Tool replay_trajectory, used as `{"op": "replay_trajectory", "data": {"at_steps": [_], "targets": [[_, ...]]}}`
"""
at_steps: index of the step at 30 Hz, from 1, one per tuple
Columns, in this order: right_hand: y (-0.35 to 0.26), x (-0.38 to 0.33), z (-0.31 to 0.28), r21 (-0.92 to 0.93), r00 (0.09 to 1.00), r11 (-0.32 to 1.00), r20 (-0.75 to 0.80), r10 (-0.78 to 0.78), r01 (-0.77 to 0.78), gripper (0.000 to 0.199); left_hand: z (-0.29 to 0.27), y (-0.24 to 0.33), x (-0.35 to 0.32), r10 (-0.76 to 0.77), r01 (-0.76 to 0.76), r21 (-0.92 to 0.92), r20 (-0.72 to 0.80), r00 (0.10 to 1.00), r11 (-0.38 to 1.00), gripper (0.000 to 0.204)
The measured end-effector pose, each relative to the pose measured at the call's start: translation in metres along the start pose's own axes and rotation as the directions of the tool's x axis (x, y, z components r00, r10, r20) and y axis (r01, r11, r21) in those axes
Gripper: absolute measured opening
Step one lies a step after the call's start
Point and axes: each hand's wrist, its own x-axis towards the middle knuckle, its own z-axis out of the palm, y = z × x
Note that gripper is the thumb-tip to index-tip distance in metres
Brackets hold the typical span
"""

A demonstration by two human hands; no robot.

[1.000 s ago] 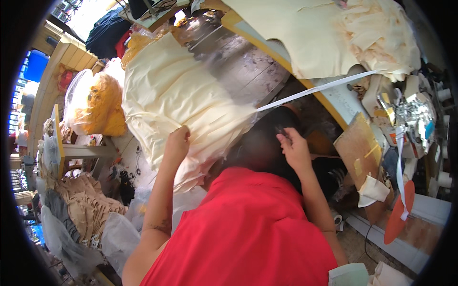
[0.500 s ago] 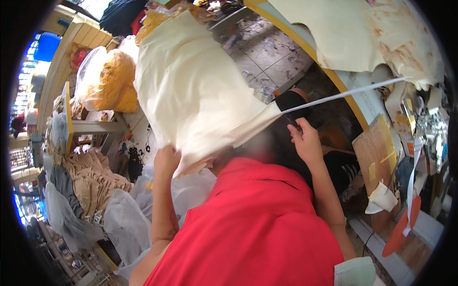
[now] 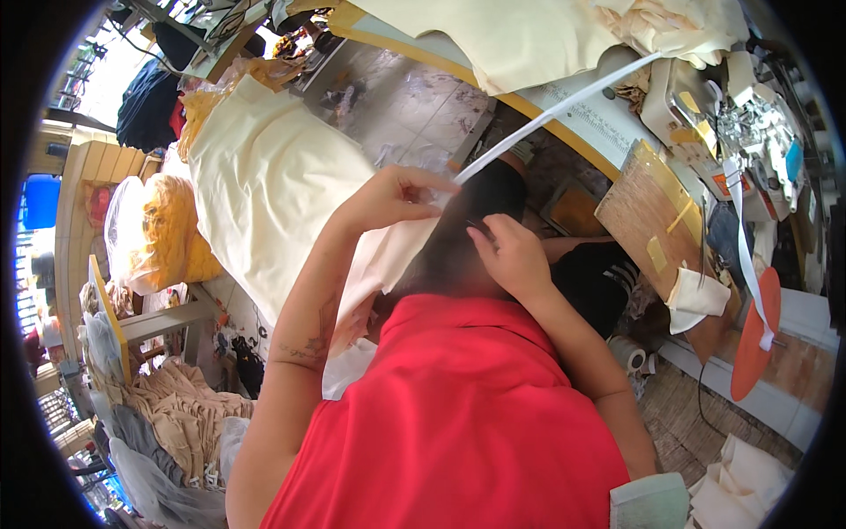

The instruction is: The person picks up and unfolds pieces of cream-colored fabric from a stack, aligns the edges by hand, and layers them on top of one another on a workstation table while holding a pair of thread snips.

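1 white strip (image 3: 557,116), uncut, runs from the left hand's (image 3: 379,203) fingers (image 3: 430,179) toward bunched cloth (image 3: 671,26); their grip, and the right hand's (image 3: 515,257), I can't tell.

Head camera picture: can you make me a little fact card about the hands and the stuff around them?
Bare left hand: fingertips at the near end of a narrow white cloth-like strip; grip unclear
Bare right hand: fingers curled; hold unclear
Large cream cloth: wrinkled, mostly left of the hands
Clear plastic bag with yellow contents: far left
Flat orange-red disc: far right
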Motion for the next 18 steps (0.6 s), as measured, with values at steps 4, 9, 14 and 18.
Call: {"op": "replay_trajectory", "data": {"at_steps": [4, 9, 14, 18], "targets": [[-0.005, 0.025, 0.010, -0.181, 0.971, 0.959, -0.061, -0.231, 0.217, 0.022, 0.000, 0.009, -0.007, -0.035, 0.035, -0.084, -0.001, 0.999, 0.996, 0.048], [-0.011, 0.043, 0.022, -0.265, 0.940, 0.905, 0.020, -0.339, 0.332, 0.022, 0.003, 0.011, -0.009, -0.088, 0.093, -0.170, 0.039, 0.995, 0.981, 0.054], [-0.016, 0.033, -0.013, -0.167, 0.963, 0.961, -0.122, -0.242, 0.220, 0.020, 0.008, 0.024, -0.021, 0.005, -0.040, -0.253, -0.137, 0.991, 0.967, 0.055], [-0.012, 0.041, -0.080, 0.317, 0.901, 0.929, -0.319, 0.295, -0.191, 0.027, 0.010, 0.031, -0.031, 0.140, -0.173, -0.218, -0.157, 0.978, 0.960, 0.047]]}}
